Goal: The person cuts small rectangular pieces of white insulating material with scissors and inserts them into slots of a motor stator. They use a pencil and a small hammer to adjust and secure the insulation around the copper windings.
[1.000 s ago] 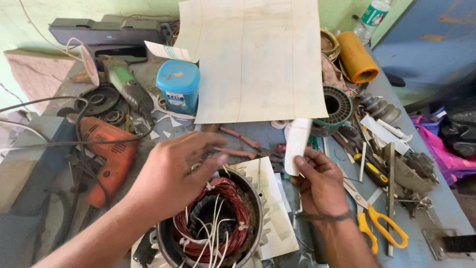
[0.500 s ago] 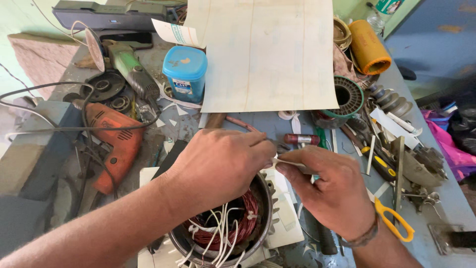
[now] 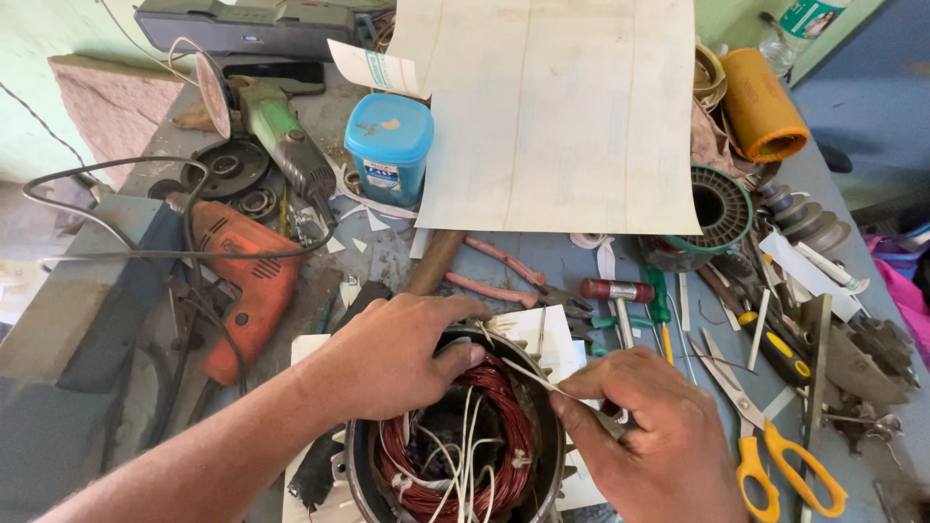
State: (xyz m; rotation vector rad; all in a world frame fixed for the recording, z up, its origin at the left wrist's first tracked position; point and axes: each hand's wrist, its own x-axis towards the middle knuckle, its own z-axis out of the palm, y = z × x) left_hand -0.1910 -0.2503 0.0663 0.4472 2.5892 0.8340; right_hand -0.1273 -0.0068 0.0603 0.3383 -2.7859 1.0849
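Note:
A round motor stator [image 3: 455, 450] with copper-red windings and white leads sits at the near edge of the bench. My left hand [image 3: 397, 353] rests on its upper left rim, fingers curled over the windings. My right hand [image 3: 649, 436] sits at the stator's right rim and pinches a thin white strip [image 3: 533, 378] that slants up-left over the windings. White paper pieces [image 3: 542, 334] lie under and behind the stator.
An orange drill [image 3: 242, 281] and a green angle grinder [image 3: 281, 136] lie left. A blue tub [image 3: 389, 145] and a large paper sheet [image 3: 562, 107] are behind. Pliers [image 3: 504, 276], a small hammer [image 3: 620, 295], screwdrivers, yellow-handled scissors [image 3: 775, 455] and another stator [image 3: 717, 213] crowd the right.
Both hands have settled lower onto the stator. My right hand, which held a wider white paper piece a second ago, now pinches a thin strip across the windings.

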